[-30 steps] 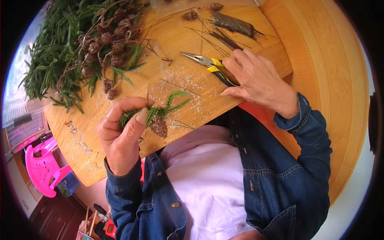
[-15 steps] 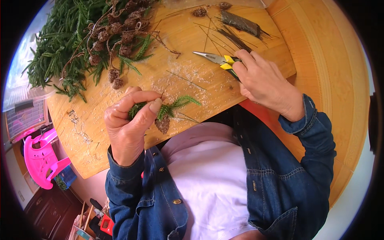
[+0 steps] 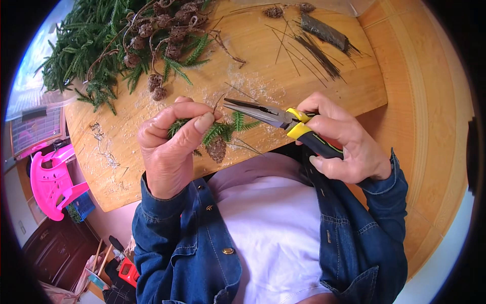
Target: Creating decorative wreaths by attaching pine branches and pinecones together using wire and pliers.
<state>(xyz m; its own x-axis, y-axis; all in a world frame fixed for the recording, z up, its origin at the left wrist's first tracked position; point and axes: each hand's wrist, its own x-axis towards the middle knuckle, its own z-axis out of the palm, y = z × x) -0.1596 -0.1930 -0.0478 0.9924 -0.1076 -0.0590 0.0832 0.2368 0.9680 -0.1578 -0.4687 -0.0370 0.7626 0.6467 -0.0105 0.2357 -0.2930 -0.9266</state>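
Note:
Between thumb and forefinger, my left hand [image 3: 174,139] pinches a small green artificial pine sprig [image 3: 215,130] with a brown pine cone [image 3: 216,150] hanging below it. A thin dark wire [image 3: 217,104] sticks up from the pinch. My right hand [image 3: 347,139] grips needle-nose pliers [image 3: 276,116] by their yellow and black handles. The plier jaws point left, slightly parted, with their tips close to the upright wire. I cannot tell whether they touch it.
Artificial pine branches [image 3: 93,48] and a cluster of brown cones on twigs [image 3: 174,35] cover the table's far left. Loose wires [image 3: 319,55] and a dark wrapped bundle [image 3: 324,33] lie at the far right. Pale scraps litter the wooden table [image 3: 116,152]. A pink plastic chair [image 3: 53,182] stands beyond its left edge.
My right hand has brought the pliers from the table's right side, near the wires, toward my left hand. The left hand keeps its pinch on the sprig. The whole view has shifted slightly.

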